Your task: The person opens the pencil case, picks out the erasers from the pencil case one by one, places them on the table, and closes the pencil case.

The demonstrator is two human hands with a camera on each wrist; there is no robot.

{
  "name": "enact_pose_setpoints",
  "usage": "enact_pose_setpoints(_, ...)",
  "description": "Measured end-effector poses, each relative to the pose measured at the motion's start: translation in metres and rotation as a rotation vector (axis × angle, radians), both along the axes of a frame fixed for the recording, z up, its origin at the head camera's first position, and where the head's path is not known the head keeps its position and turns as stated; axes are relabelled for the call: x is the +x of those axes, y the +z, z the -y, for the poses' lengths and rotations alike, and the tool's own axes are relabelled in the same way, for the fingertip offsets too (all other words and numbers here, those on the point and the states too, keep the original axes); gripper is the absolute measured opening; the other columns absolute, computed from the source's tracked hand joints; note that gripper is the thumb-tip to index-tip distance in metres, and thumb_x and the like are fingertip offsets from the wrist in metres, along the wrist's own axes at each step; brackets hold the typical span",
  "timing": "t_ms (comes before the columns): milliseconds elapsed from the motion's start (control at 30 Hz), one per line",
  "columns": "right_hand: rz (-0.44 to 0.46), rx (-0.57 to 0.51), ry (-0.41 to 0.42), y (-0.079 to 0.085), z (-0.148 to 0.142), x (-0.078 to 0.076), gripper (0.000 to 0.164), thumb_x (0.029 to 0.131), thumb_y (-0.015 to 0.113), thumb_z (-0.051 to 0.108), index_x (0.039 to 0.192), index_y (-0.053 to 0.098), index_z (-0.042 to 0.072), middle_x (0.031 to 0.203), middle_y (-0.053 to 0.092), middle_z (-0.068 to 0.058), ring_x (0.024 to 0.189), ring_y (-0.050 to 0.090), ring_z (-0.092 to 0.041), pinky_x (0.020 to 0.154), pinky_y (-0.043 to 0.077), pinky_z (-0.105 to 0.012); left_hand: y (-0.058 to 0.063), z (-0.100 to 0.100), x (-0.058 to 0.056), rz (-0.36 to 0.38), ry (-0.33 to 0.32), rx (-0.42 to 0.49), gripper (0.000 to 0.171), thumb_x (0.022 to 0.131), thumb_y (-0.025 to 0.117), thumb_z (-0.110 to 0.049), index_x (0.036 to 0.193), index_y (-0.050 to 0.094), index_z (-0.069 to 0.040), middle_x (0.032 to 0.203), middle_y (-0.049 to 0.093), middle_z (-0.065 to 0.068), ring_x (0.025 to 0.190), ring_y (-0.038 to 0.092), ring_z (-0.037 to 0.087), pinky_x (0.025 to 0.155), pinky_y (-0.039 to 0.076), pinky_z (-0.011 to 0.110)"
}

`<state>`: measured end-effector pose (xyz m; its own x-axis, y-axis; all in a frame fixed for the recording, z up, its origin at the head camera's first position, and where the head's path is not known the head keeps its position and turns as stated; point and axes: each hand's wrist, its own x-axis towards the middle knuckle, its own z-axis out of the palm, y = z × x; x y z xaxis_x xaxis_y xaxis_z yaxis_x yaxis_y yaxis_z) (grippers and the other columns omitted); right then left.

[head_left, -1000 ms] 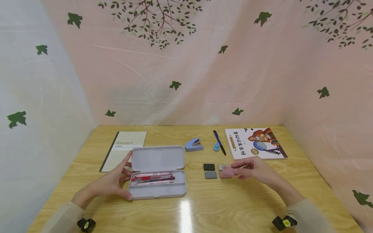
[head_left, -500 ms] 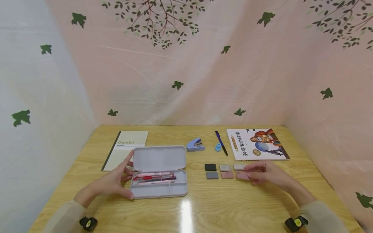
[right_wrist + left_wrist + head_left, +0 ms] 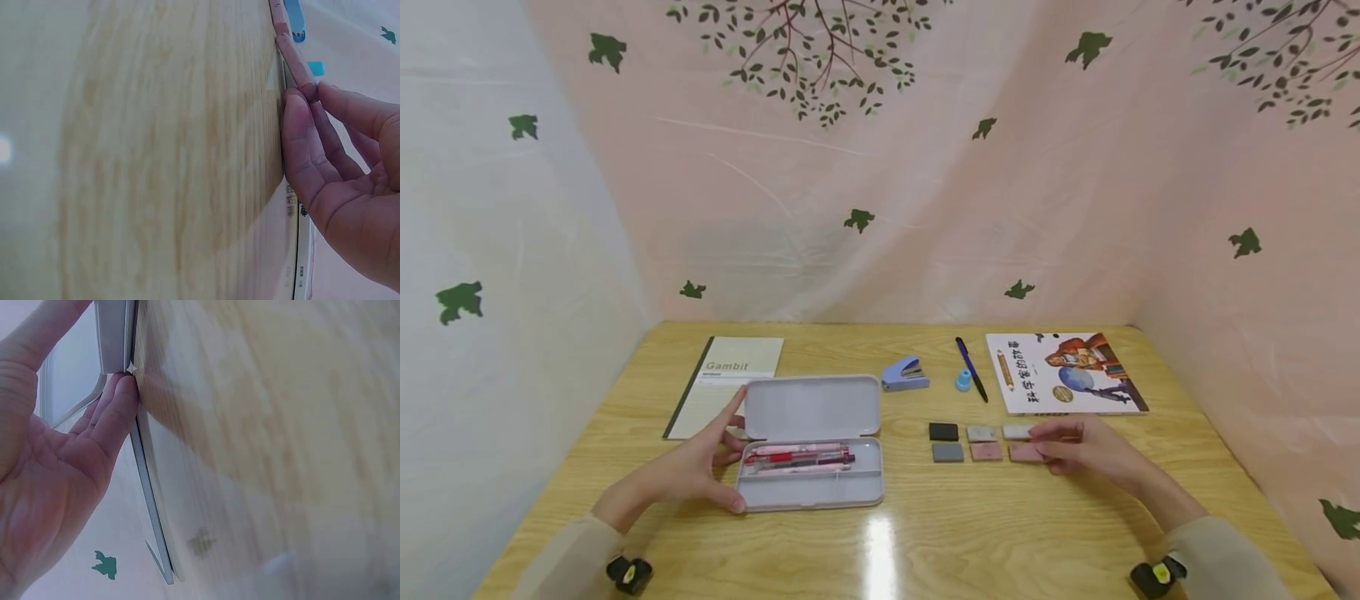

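Observation:
An open pencil case, pale grey, lies left of the middle with red and pink pens inside. My left hand holds its left end, thumb at the front corner and index finger along the raised lid; in the left wrist view other fingertips touch near the hinge. With thumb and fingers my right hand pinches the right end of a pink eraser, which is tilted in the right wrist view. Beside it lie another pink eraser, whitish erasers, a grey eraser and a black eraser.
Behind the erasers are a purple stapler, a small light-blue bottle-shaped item and a dark pen. An illustrated book lies at the back right. A Gambit notebook sits partly behind the pencil case.
My right hand has moved right with the pink eraser and lowered it to the end of the front row, uncovering the eraser pair beside it. The left hand has stayed at the pencil case.

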<state>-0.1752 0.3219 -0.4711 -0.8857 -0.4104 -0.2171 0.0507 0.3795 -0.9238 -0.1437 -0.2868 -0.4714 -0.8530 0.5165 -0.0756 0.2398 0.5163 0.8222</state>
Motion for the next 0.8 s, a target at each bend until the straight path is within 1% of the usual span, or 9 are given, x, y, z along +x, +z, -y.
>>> enact_pose_setpoints(100, -0.008, 0.011, -0.019, 0.000, 0.000, 0.000, 0.037, 0.097, 0.070, 0.011, 0.126, 0.063, -0.010, 0.115, 0.067, -0.019, 0.088, 0.068, -0.023, 0.075, 0.064, -0.036, 0.000, 0.000, -0.001, -0.001, 0.002, 0.001, 0.144, 0.070, 0.095, -0.027, 0.161, -0.018, -0.029, 0.145, 0.033, 0.021, 0.118, 0.052, 0.031, 0.108, 0.046, 0.044)
enact_pose_setpoints(267, -0.007, 0.059, -0.057, 0.001, -0.001, -0.001, 0.036, 0.097, 0.070, 0.015, 0.126, 0.065, -0.006, 0.113, 0.068, -0.016, 0.088, 0.068, -0.024, 0.073, 0.063, -0.033, 0.000, 0.000, 0.000, 0.002, 0.005, -0.004, 0.144, 0.071, 0.095, -0.027, 0.161, -0.017, -0.030, 0.144, 0.034, 0.020, 0.117, 0.052, 0.030, 0.108, 0.046, 0.045)
enact_pose_setpoints(467, -0.036, 0.092, -0.066, 0.007, -0.002, 0.002, 0.039, 0.098, 0.069, 0.021, 0.128, 0.065, -0.004, 0.109, 0.070, -0.017, 0.085, 0.066, -0.023, 0.063, 0.059, -0.029, -0.001, 0.000, 0.000, 0.009, -0.002, 0.008, 0.144, 0.071, 0.095, -0.026, 0.161, -0.018, -0.029, 0.144, 0.033, 0.021, 0.118, 0.052, 0.031, 0.108, 0.045, 0.045)
enact_pose_setpoints(567, -0.087, 0.100, -0.057, 0.013, 0.000, 0.004, 0.039, 0.098, 0.070, 0.022, 0.128, 0.066, -0.003, 0.115, 0.067, -0.018, 0.089, 0.065, -0.023, 0.066, 0.059, -0.029, -0.001, 0.000, 0.001, 0.009, -0.006, 0.014, 0.144, 0.071, 0.095, -0.025, 0.161, -0.018, -0.028, 0.145, 0.032, 0.021, 0.118, 0.051, 0.032, 0.108, 0.045, 0.045)
enact_pose_setpoints(633, -0.118, 0.089, -0.045, 0.019, 0.005, 0.005, 0.040, 0.098, 0.069, 0.022, 0.128, 0.066, -0.003, 0.120, 0.065, -0.020, 0.095, 0.066, -0.023, 0.072, 0.061, -0.031, -0.001, 0.000, 0.001, 0.011, -0.006, 0.014, 0.144, 0.071, 0.095, -0.025, 0.161, -0.018, -0.028, 0.145, 0.032, 0.021, 0.118, 0.051, 0.032, 0.108, 0.046, 0.044)
enact_pose_setpoints(700, -0.145, 0.066, -0.023, 0.026, 0.012, 0.005, 0.040, 0.099, 0.068, 0.022, 0.130, 0.065, -0.004, 0.125, 0.063, -0.024, 0.101, 0.067, -0.027, 0.079, 0.062, -0.035, 0.000, 0.000, 0.001, 0.009, -0.002, 0.011, 0.145, 0.071, 0.095, -0.025, 0.161, -0.018, -0.029, 0.145, 0.031, 0.021, 0.118, 0.051, 0.032, 0.107, 0.046, 0.044)
enact_pose_setpoints(800, -0.180, 0.011, 0.025, 0.035, 0.026, 0.004, 0.040, 0.100, 0.066, 0.020, 0.132, 0.063, -0.005, 0.127, 0.063, -0.028, 0.106, 0.068, -0.033, 0.084, 0.062, -0.039, 0.001, -0.001, 0.001, 0.011, 0.006, 0.004, 0.145, 0.071, 0.095, -0.025, 0.161, -0.018, -0.029, 0.145, 0.031, 0.021, 0.118, 0.051, 0.031, 0.107, 0.047, 0.043)
